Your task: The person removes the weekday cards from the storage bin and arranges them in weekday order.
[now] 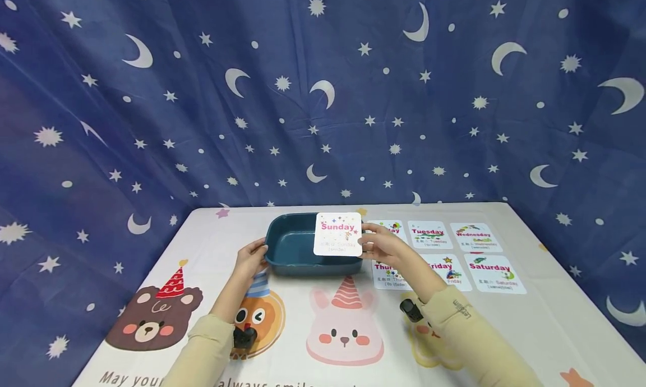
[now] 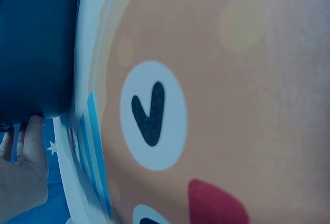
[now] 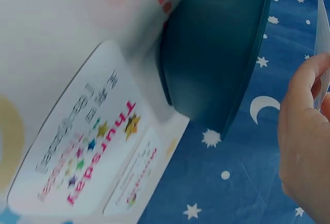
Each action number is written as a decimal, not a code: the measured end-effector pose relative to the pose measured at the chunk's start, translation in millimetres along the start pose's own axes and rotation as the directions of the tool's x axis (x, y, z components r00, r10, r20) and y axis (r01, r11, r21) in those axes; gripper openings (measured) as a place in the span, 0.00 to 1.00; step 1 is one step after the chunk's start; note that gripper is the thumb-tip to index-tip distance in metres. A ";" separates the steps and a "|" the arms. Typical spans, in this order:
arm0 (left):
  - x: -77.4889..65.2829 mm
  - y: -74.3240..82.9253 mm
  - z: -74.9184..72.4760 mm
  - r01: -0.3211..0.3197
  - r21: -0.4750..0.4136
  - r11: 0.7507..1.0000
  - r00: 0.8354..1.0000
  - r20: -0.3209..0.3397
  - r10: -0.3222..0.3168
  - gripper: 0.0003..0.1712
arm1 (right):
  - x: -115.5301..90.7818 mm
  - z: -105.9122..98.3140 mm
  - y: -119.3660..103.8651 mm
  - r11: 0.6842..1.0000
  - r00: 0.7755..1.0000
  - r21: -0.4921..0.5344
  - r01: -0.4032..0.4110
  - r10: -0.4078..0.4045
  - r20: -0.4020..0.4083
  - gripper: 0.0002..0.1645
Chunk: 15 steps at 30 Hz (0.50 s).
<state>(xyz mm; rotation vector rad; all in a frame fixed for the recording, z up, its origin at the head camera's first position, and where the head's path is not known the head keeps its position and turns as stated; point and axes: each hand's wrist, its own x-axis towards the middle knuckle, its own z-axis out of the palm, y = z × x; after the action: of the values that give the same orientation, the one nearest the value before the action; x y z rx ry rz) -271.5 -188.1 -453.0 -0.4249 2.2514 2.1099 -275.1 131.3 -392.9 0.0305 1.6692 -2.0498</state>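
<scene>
A dark blue plastic basin (image 1: 290,247) stands at the back middle of the table. My left hand (image 1: 252,259) grips its left end, fingers at the rim; in the left wrist view, the fingers of that hand (image 2: 26,167) meet the basin's end wall (image 2: 36,54). My right hand (image 1: 382,244) pinches a white "Sunday" card (image 1: 337,234) by its right edge and holds it upright over the basin's right part. In the right wrist view, the card (image 3: 323,44) shows nearly edge-on beside the basin (image 3: 216,49).
Right of the basin, weekday cards lie in two rows, including Tuesday (image 1: 430,235), Wednesday (image 1: 476,237), Saturday (image 1: 495,273), Friday (image 1: 449,272) and Thursday (image 1: 386,276). My right forearm partly covers some. The white tablecloth (image 1: 282,373) has cartoon prints; a blue starry curtain (image 1: 303,95) hangs behind.
</scene>
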 end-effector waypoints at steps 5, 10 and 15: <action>-1.2 0.9 -1.1 -0.004 0.003 1.000 1.000 0.011 0.004 0.25 | -10.5 -10.0 1.9 0.999 0.999 -0.038 0.037 -0.037 0.022 0.31; -0.3 0.8 -1.0 -0.002 0.003 1.000 1.000 0.011 0.002 0.25 | -23.8 -20.7 6.1 0.994 0.999 -0.101 0.037 -0.032 0.044 0.28; 0.8 -0.4 -1.9 -0.004 0.005 1.000 1.000 0.019 0.004 0.25 | -40.3 -28.5 11.8 0.988 0.999 -0.152 0.012 -0.005 0.044 0.27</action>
<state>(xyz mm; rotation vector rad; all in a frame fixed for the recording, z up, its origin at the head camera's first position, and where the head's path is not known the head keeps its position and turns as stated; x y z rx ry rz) -271.9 -190.1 -453.4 -0.3989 2.2488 2.1006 -243.4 170.6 -398.0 -0.0723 1.7962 -1.9094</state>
